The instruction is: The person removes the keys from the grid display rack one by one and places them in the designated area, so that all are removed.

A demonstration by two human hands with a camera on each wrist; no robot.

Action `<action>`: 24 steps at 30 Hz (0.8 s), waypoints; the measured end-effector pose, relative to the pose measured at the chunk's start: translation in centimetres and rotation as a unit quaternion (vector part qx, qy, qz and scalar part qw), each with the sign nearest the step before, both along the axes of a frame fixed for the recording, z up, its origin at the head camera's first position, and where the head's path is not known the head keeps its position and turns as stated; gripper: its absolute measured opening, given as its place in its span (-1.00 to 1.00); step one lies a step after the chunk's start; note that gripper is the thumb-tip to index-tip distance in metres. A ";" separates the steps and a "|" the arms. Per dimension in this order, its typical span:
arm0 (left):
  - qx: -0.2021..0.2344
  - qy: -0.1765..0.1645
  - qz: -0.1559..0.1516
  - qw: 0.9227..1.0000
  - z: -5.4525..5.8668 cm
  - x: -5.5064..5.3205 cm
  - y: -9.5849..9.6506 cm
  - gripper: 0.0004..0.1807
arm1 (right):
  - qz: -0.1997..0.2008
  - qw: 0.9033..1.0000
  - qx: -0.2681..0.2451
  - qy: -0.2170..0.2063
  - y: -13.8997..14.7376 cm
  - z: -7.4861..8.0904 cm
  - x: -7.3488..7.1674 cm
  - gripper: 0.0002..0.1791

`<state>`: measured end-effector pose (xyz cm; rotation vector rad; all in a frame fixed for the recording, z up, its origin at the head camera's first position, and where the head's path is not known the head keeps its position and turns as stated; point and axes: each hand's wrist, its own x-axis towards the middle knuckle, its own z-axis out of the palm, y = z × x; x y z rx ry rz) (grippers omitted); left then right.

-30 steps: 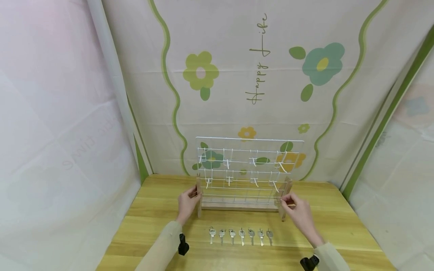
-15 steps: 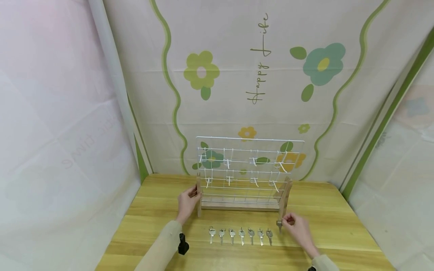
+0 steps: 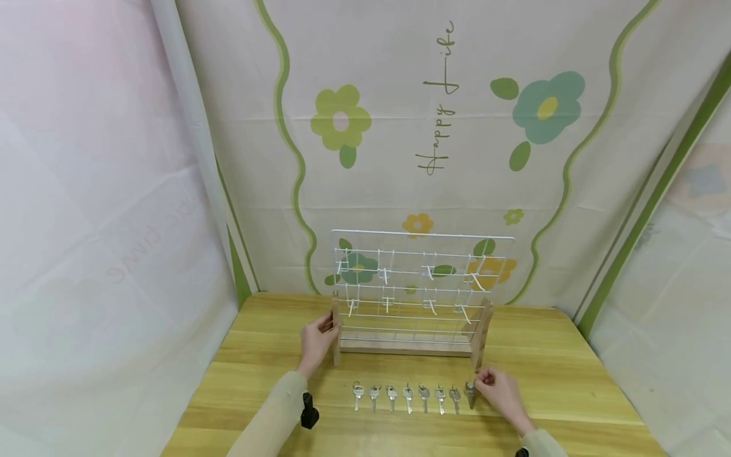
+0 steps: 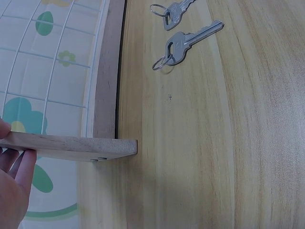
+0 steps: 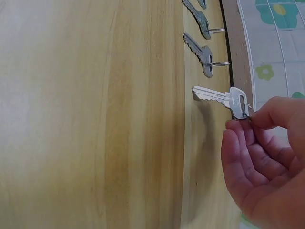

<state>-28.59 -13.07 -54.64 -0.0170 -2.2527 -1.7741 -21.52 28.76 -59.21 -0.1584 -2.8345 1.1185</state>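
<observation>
My right hand [image 3: 501,390] pinches a silver key [image 5: 237,101] by its ring at the right end of a row of several keys. In the right wrist view the key is slightly raised, its blade tip close to the tabletop. My left hand [image 3: 316,343] holds the left wooden side panel [image 4: 71,144] of a rack, its thumb and fingers on opposite faces. The rack carries a white wire grid [image 3: 422,235] with two rows of hooks, such as the lower hook [image 3: 432,310]. Along the row, each loose key [image 3: 408,395] lies with its ring toward the rack.
The wooden table [image 3: 542,355] extends in front of and beside the rack. A wooden bar [image 3: 405,348] joins the side panels at the bottom. Behind stands a flower-printed cloth [image 3: 388,178], with further cloth walls at left and right.
My right hand has moved down from the rack's right side panel to the right end of the key row, bringing the key along. My left hand stays on the left panel.
</observation>
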 end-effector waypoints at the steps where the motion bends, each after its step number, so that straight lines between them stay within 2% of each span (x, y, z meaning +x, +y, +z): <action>1: 0.000 0.001 -0.001 1.000 0.0 0.0 0.0 -0.55 | 0.001 1.000 -0.001 -0.007 0.0 0.0 0.0 -0.97; 6: 0.000 0.004 -0.002 1.000 -0.1 -0.1 -0.1 -0.55 | 0.005 1.000 -0.003 -0.028 0.1 -0.3 0.0 -0.97; 13: 0.000 0.004 0.001 1.000 -0.2 -0.3 0.1 -0.54 | 0.009 1.000 -0.006 -0.020 0.0 -0.6 0.3 -0.94; 18: -0.001 0.011 0.000 1.000 -0.4 -0.4 0.2 -0.54 | 0.009 1.000 -0.005 -0.028 -0.1 -0.5 0.5 -0.93; 24: 0.004 -0.001 0.006 1.000 -0.3 -0.2 0.1 -0.53 | 0.006 0.999 0.008 -0.035 -0.2 -0.3 0.7 -0.94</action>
